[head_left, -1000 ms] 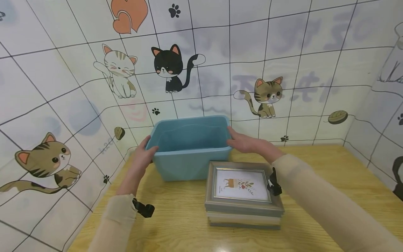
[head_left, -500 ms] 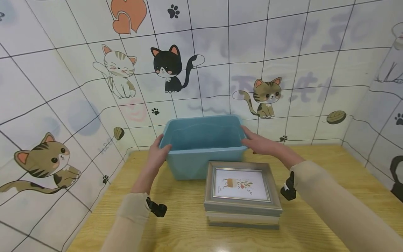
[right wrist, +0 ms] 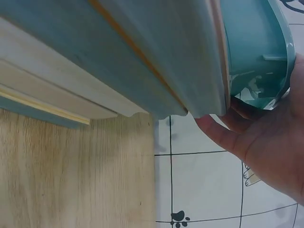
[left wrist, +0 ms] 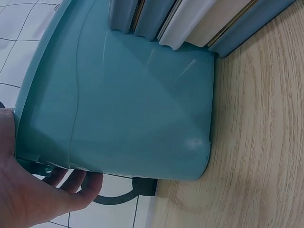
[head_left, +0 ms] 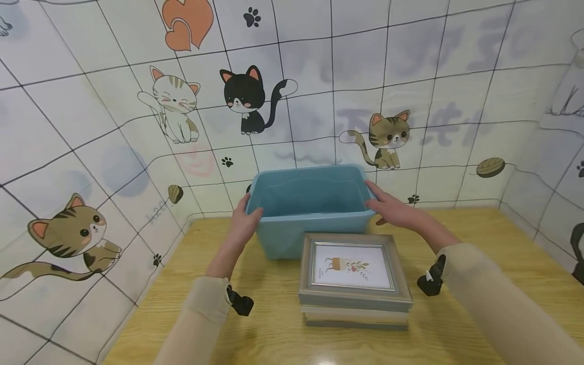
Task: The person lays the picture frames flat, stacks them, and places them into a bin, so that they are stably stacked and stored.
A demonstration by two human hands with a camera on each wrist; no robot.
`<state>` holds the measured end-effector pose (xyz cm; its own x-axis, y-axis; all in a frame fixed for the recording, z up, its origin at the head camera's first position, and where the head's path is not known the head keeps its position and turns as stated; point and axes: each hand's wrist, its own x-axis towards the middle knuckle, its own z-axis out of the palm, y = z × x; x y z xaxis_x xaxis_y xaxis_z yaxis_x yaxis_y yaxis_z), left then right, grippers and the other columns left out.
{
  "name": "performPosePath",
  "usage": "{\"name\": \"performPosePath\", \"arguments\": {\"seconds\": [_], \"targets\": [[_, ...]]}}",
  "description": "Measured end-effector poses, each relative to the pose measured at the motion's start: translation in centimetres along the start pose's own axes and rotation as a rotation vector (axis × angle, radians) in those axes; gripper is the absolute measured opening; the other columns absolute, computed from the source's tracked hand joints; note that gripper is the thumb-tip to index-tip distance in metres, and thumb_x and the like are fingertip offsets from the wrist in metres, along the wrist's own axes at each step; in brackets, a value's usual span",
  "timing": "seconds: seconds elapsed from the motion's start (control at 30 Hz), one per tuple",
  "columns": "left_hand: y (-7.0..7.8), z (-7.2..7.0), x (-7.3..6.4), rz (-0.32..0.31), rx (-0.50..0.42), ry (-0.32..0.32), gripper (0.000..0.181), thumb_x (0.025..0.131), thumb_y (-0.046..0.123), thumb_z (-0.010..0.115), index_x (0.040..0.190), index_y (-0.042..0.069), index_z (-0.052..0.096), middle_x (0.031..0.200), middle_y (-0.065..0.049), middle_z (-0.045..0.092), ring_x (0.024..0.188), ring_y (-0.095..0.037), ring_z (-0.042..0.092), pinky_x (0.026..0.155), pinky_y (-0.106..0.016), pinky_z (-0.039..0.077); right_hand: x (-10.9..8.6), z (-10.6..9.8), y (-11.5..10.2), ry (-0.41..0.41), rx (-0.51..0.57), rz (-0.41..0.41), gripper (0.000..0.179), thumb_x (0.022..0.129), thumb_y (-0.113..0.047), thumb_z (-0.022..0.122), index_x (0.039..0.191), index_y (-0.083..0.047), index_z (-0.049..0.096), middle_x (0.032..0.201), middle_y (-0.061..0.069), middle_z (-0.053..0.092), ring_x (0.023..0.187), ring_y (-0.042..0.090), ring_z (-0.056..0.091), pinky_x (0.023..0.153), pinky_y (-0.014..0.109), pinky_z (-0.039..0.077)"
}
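Observation:
A light blue plastic bin [head_left: 284, 239] stands on the table against the back wall; no contents show in the visible part of its inside. My left hand [head_left: 242, 223] grips its left end, thumb over the rim and fingers curled outside, as the left wrist view also shows on the bin wall [left wrist: 128, 104]. My right hand [head_left: 393, 209] holds the right end by the rim, its fingers partly behind the frames in the right wrist view. Directly in front of the bin lies a stack of picture frames [head_left: 356, 299], the top one showing a potted plant print [head_left: 349, 266].
The wooden table [head_left: 269, 324] meets a tiled-pattern wall [head_left: 310, 101] printed with cats, at the back and both sides. The frame stack sits close to the bin's front wall, between my forearms. Each wrist wears a small black device [head_left: 241, 303].
Both hands have moved to the right along the wall, shifting the bin with them. It now stands more squarely behind the frame stack, which has stayed in place.

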<state>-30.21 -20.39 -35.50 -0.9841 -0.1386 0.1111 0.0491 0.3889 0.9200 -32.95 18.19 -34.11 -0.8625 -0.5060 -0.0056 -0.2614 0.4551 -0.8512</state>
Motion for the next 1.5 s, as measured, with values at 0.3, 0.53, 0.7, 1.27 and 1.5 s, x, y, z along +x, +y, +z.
{"name": "performPosePath", "arguments": {"seconds": [0.3,0.53,0.7,1.27,1.5], "targets": [[0.5,1.4,0.3,0.028,-0.006,0.022,0.073,0.097,0.019,0.054,0.164,0.012,0.025,0.163,-0.018,0.029,0.145,-0.040,0.032,0.113,-0.059,0.032,-0.5,-0.9,0.8,0.021,0.015,0.008,0.077,0.109,-0.023,0.037,0.162,-0.010,-0.016,0.165,0.030,-0.013,0.146,0.057,0.015,0.096,0.064,0.048],[0.4,1.9,0.4,0.048,0.001,0.028,0.074,0.097,0.023,0.055,0.163,0.010,0.026,0.163,-0.019,0.030,0.144,-0.040,0.034,0.113,-0.058,0.033,-0.8,-1.2,1.1,0.017,0.038,0.004,0.076,0.109,-0.023,0.037,0.162,-0.011,-0.016,0.165,0.030,-0.014,0.146,0.058,0.015,0.097,0.065,0.047],[0.4,2.2,0.3,0.060,0.004,0.035,0.073,0.096,0.022,0.055,0.163,0.009,0.026,0.162,-0.019,0.032,0.143,-0.039,0.036,0.113,-0.058,0.033,-1.2,-1.5,1.4,0.013,0.057,0.002,0.076,0.110,-0.027,0.037,0.163,-0.015,-0.016,0.166,0.028,-0.015,0.147,0.057,0.013,0.099,0.065,0.045],[1.1,0.8,-2.0,0.229,0.238,0.044,0.074,0.107,0.040,0.048,0.163,0.003,0.017,0.159,-0.029,0.029,0.145,-0.044,0.031,0.115,-0.061,0.029,-4.1,-1.7,1.5,0.190,-0.141,-0.010,0.078,0.112,-0.042,0.033,0.162,-0.008,-0.017,0.155,0.040,0.024,0.122,0.055,0.053,0.091,0.065,0.049],[0.4,1.3,-8.5,0.511,0.276,0.177,0.065,0.106,0.031,0.057,0.159,0.004,0.033,0.151,-0.021,0.045,0.139,-0.038,0.041,0.111,-0.059,0.034,-9.9,0.2,2.8,0.241,-0.136,-0.056,0.074,0.113,-0.031,0.037,0.163,-0.007,-0.011,0.153,0.041,0.026,0.128,0.061,0.043,0.092,0.071,0.044]]}}
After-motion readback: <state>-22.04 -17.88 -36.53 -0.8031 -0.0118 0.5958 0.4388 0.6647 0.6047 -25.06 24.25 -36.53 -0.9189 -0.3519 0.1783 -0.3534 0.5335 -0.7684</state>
